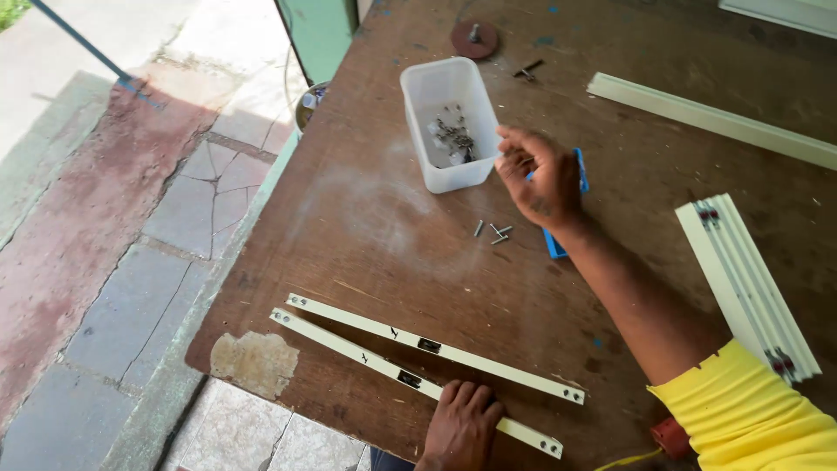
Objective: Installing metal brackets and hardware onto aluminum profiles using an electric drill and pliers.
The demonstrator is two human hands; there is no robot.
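The left hand (460,425) presses flat, not clenched, on 1 of 2 cream strips (410,379) at the bottom of the worktop (366,227). The right hand (540,179) pinches something tiny beside the white tub (449,122) up top.

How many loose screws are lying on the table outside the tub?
3, clustered on the table below the tub: one, two crossed. The right hand may hide others.
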